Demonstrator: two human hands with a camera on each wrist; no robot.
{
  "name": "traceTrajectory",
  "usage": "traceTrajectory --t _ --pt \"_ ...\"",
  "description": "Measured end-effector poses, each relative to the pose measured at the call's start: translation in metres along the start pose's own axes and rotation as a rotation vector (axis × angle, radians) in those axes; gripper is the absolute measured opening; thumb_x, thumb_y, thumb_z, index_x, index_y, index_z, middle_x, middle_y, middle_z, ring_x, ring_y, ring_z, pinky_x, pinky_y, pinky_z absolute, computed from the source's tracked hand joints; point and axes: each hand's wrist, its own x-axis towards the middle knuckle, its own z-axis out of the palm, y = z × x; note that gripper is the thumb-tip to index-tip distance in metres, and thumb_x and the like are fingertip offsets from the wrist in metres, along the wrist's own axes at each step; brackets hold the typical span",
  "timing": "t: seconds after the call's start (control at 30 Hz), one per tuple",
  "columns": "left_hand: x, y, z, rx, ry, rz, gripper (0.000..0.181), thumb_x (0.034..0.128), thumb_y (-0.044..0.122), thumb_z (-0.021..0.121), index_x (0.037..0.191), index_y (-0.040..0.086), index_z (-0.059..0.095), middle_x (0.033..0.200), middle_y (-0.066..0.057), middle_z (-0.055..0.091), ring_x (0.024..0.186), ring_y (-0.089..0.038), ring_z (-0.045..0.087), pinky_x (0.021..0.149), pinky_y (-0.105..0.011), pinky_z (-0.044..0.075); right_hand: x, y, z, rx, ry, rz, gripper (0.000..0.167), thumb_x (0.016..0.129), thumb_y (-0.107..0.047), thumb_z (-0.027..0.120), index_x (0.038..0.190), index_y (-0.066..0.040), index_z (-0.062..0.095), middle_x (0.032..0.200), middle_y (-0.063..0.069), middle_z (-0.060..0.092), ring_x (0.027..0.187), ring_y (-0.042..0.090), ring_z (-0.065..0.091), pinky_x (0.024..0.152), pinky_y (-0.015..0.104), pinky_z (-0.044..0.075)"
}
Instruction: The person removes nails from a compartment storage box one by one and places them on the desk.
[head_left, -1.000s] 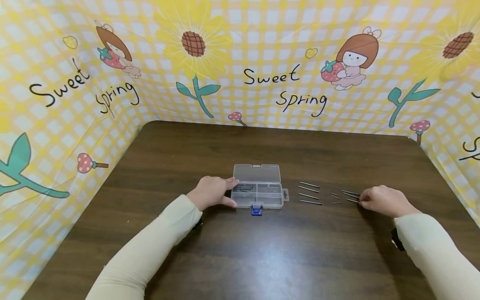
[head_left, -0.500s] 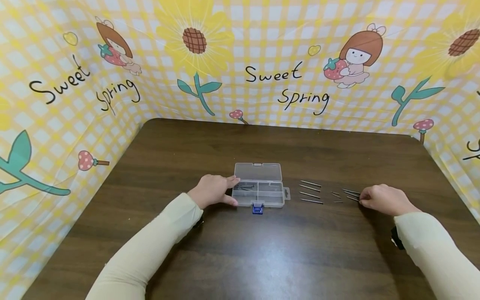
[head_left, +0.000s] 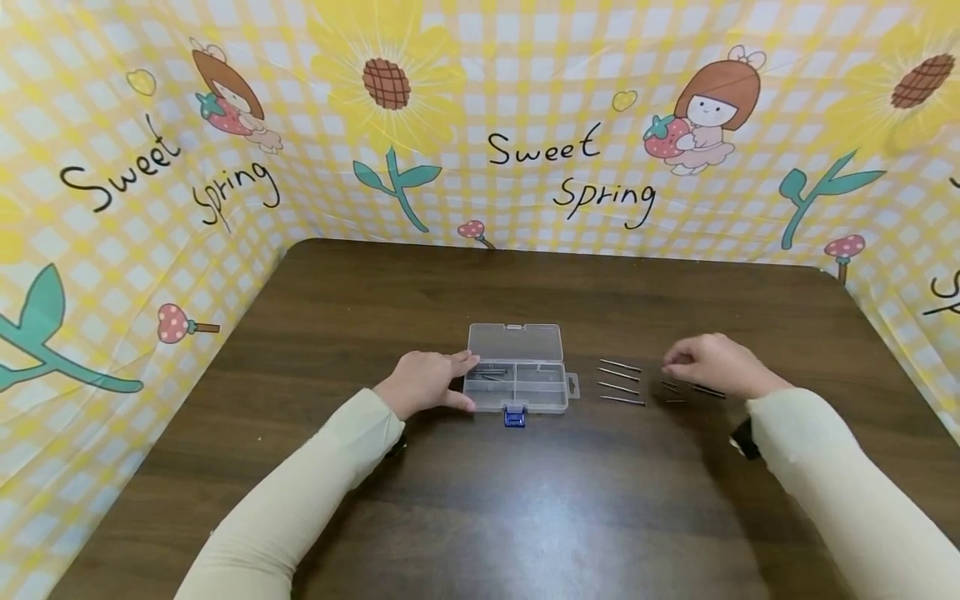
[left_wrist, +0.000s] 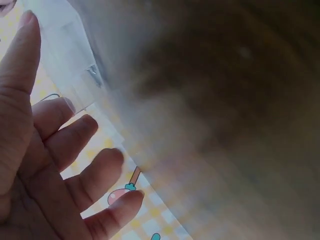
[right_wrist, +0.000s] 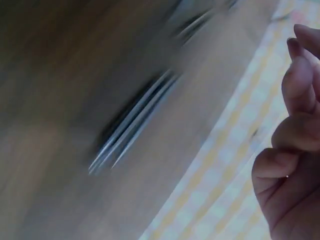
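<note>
Our spread left hand [head_left: 424,383] should steady the compartment box [head_left: 542,408]. We can't tell if our right hand [head_left: 716,364] pinches anything.

box [head_left: 540,399]: clear, sectioned, lid [head_left: 515,342] back, blue latch [head_left: 514,417] facing me; my left hand [head_left: 425,384] touches its left end
boxed nails [head_left: 492,373]: lying in far-left compartment
long nails [head_left: 619,388]: four, spaced, right of box
short nails [head_left: 676,401]: farther right
end nails [right_wrist: 135,122]: three, near-parallel
</note>
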Motion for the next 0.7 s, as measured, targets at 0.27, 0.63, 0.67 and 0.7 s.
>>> traceTrajectory --t 0.27,0.63,0.67,0.7 --pt "0.0 -0.001 0.007 0.031 0.026 0.017 0.081 0.0805 0.061 0.06 0.145 0.014 0.044 0.146 -0.003 0.045 0.06 -0.022 0.061 0.061 -0.034 0.048 0.062 -0.069 0.013 -0.015 -0.107 -0.117 0.017 0.09 -0.019 0.063 0.098 -0.008 0.073 0.091 -0.001 0.071 0.084 0.016 0.065 0.076 0.041 0.05" --pt "-0.002 -0.006 0.014 0.094 0.057 0.047 0.08 0.0853 0.065 0.052 0.147 0.015 0.041 0.148 -0.001 0.042 0.061 -0.022 0.057 0.054 -0.031 0.043 0.116 -0.144 0.044 -0.242 -0.186 -0.219 0.016 0.09 -0.02 0.064 0.098 -0.014 0.077 0.099 0.0 0.072 0.09 0.016 0.067 0.077 0.036 0.052" --pt "-0.002 -0.006 0.013 0.104 0.052 0.048 0.079 0.0859 0.065 0.051 0.147 0.015 0.041 0.148 0.0 0.041 0.057 -0.02 0.054 0.051 -0.03 0.041 0.12 -0.149 0.045 -0.256 -0.199 -0.221 0.015 0.09 -0.019 0.065 0.096 -0.014 0.078 0.097 -0.001 0.072 0.089 0.015 0.067 0.077 0.036 0.053" --pt "-0.002 -0.005 0.012 0.112 0.044 0.047 0.078 0.0864 0.064 0.05 0.147 0.016 0.041 0.148 0.001 0.041 0.054 -0.019 0.051 0.05 -0.03 0.04 0.123 -0.153 0.047 -0.269 -0.213 -0.218 0.014 0.089 -0.018 0.065 0.093 -0.015 0.078 0.095 -0.002 0.072 0.086 0.013 0.066 0.076 0.036 0.053"
